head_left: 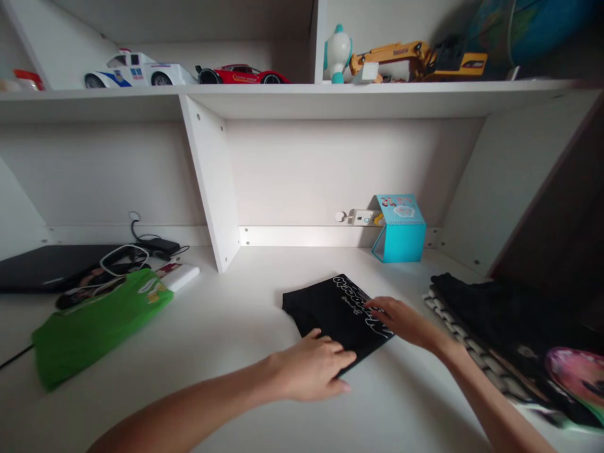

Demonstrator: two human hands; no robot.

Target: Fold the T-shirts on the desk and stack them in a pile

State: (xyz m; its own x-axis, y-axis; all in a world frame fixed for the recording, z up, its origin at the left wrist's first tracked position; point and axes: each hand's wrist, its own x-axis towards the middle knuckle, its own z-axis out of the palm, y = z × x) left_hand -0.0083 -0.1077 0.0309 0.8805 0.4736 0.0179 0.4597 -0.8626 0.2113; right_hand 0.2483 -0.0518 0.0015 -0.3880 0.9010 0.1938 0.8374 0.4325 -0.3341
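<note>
A folded black garment (325, 308) with white outlined lettering lies flat on the white desk (226, 352). My left hand (316, 366) rests on its near edge, fingers stretched out over the cloth and the thumb on the desk side. On the right part of the lettering, my right hand (399, 319) touches the cloth with its fingers extended. Neither hand grips the fabric. What lies under the folds is hidden.
Right of the garment is a stack of folded dark clothes (509, 327). A green cloth (104, 321), a white box (179, 275) and a black laptop (47, 267) lie left. A turquoise desk calendar (404, 242) stands behind. Toy vehicles line the shelf (292, 94) above.
</note>
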